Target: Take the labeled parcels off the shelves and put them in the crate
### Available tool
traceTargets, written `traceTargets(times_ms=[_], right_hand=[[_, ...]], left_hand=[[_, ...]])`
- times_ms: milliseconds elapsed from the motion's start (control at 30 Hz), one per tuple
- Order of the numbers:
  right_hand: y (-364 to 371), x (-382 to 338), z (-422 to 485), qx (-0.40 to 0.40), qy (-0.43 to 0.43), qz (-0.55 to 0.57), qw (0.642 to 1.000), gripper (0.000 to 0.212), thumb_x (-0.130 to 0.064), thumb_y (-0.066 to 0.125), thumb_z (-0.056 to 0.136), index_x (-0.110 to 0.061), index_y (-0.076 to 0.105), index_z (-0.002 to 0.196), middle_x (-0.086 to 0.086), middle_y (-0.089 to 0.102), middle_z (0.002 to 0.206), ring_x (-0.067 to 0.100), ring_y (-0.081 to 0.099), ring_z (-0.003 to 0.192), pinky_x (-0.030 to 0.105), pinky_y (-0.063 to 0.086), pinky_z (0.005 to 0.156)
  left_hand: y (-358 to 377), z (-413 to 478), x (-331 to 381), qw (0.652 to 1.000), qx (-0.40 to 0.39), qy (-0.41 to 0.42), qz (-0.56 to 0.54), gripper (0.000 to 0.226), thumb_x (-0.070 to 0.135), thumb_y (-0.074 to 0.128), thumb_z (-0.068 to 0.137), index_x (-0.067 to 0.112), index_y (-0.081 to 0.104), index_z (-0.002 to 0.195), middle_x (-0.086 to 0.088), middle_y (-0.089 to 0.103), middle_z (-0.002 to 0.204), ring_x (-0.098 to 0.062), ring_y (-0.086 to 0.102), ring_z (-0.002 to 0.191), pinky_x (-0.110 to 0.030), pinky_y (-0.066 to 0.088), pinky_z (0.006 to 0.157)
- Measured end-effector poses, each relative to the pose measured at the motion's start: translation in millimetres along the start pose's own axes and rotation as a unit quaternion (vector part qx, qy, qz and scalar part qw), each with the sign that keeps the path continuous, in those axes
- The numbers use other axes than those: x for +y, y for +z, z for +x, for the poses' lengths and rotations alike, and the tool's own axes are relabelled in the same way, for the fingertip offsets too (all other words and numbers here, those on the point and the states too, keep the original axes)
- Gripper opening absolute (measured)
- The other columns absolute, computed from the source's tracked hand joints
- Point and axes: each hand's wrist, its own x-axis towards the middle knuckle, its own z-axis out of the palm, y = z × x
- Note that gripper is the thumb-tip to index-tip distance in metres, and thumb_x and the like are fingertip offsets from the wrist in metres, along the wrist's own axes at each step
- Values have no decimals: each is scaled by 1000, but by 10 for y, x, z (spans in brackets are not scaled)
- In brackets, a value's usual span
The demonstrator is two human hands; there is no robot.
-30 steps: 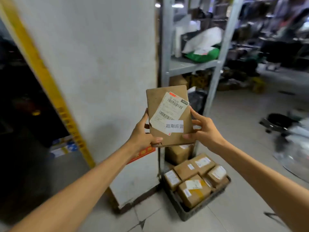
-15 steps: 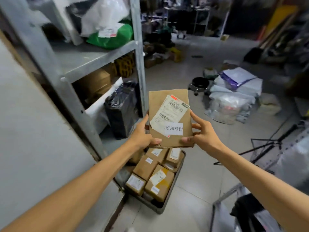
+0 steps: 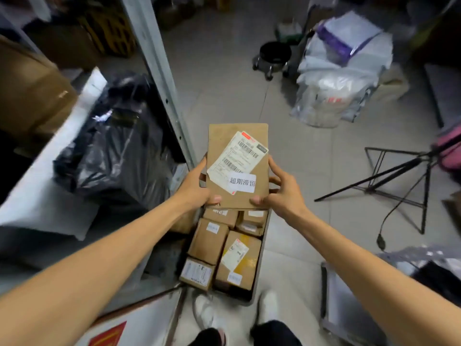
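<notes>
I hold a flat brown cardboard parcel (image 3: 224,141) with a white barcode label and a white sticker, upright in front of me. My left hand (image 3: 193,187) grips its lower left edge, thumb on the front. My right hand (image 3: 280,191) grips its lower right edge the same way. Directly below the parcel on the floor stands the dark crate (image 3: 262,258), filled with several labeled brown boxes (image 3: 208,240). The crate's far end is hidden behind the parcel.
A grey metal shelf post (image 3: 159,71) rises at the left, with a black plastic bag (image 3: 112,146) and brown boxes (image 3: 32,91) on the low shelf. White bagged parcels (image 3: 341,78), a black wheeled stool (image 3: 274,54) and a black tripod stand (image 3: 404,181) occupy the floor to the right. My shoes (image 3: 268,304) are by the crate.
My view has swung right and tilted down, so the crate now lies straight below the parcel. Both hands keep the same grip on the parcel, which has come lower, over the crate.
</notes>
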Motion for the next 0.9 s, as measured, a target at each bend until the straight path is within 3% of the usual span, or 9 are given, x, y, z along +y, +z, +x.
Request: traceTargets(times_ms=[100,200,267,367,500,633,700,900], right_hand=[[164,484,491,7,23,-1,1000,112,10,77,59,-41,31,147,-11,65,108,21,64,107,46,59,79],[420,1061,958,7,43,-13,999,109,11,74,65,-39,26,149,-17,59,113,12,58,111,42,58,84],[617,1500,1242,16,73,-3,997,107,10,73,70,-37,21,151,-23,54,111,8,59,107,35,59,78],[860,2160,1679,21,110,12,994,105,12,73,73,-36,21,150,-25,55,108,1,60,102,25,59,73],[1048,2854,2131,28,125,6,992,106,13,73,71,-40,22,148,-34,50,100,-25,54,84,8,51,59],[1206,3362,2422,14,122,-2,992,104,10,74,70,-34,22,149,-33,52,105,-22,53,95,13,53,74],[1277,3506,2507,3,131,-5,991,106,8,74,72,-34,17,151,-31,51,111,-11,55,100,22,53,85],[1423,3713,2512,-41,159,-33,986,109,10,66,78,-28,-3,154,-3,47,140,14,44,129,40,44,105]], left_hand=[[58,545,-494,999,-5,-34,-12,104,-17,71,69,53,38,138,16,60,108,-1,63,89,-19,55,60],[171,1131,-1064,998,1,-62,-17,108,-22,67,67,78,45,104,26,68,97,3,64,89,-19,55,60],[233,1516,-1442,995,8,-95,-14,107,-25,65,67,64,43,123,30,68,87,5,65,82,-18,54,56],[322,2031,-1972,989,0,-149,-12,99,-25,63,71,35,36,145,17,61,99,-7,61,87,-21,56,56],[476,2491,-2589,987,-4,-159,15,103,-24,61,71,41,31,145,15,54,102,-15,61,90,-15,52,53],[597,2791,-3094,985,2,-170,17,106,-23,61,69,47,32,143,13,52,110,-17,61,91,-13,50,53],[614,2873,-3276,984,1,-179,18,107,-22,61,69,51,31,142,18,51,110,-17,61,94,-14,51,54],[710,2842,-3605,977,-32,-205,50,108,-20,57,72,51,22,146,20,48,121,-10,60,100,-18,55,61]])
